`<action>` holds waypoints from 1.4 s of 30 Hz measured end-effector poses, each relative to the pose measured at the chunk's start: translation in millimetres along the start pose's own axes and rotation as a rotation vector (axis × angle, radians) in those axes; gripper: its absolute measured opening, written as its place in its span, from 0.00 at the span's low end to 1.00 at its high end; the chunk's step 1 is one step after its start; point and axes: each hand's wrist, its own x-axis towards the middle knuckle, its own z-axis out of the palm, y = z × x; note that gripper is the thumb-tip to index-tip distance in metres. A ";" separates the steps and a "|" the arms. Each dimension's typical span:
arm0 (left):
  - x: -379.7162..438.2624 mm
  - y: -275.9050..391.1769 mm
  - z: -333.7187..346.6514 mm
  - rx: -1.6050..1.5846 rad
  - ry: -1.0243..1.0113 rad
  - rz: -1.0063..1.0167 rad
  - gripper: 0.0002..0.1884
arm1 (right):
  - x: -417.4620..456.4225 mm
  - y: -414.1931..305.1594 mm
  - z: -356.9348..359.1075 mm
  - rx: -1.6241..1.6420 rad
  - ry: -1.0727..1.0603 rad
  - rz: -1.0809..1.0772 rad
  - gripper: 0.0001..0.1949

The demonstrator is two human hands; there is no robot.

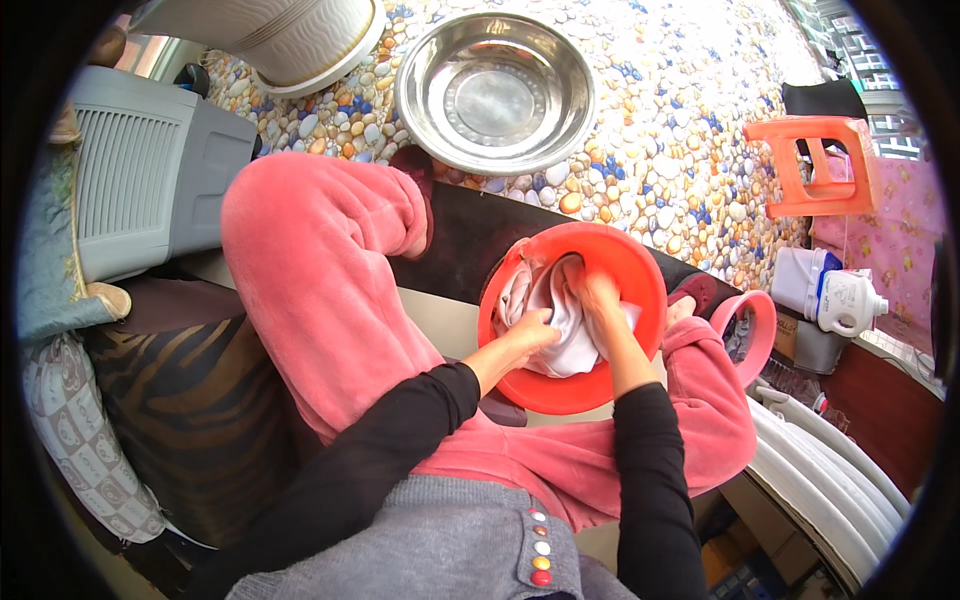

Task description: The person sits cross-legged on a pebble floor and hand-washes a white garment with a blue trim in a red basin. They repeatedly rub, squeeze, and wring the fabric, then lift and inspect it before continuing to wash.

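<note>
A red plastic bucket stands between my knees with white cloth bunched inside it. My left hand grips the near left part of the cloth, thumb and fingers closed on its edge. Deeper in the bucket, at the right, is my right hand; its fingers are partly hidden among the folds, so its hold cannot be made out. Beyond the bucket a round stainless steel basin rests on the pebble-patterned floor, with no cloth in it.
An orange plastic stool is at the right, above a white jug and a pink-rimmed container. Left are a grey ribbed plastic unit and a tiger-striped cushion. A large white pot stands at the upper left.
</note>
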 end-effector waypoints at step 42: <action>19.1 -16.6 -13.0 0.024 -0.064 -0.011 0.42 | -2.5 52.5 50.0 -0.735 0.205 -0.568 0.11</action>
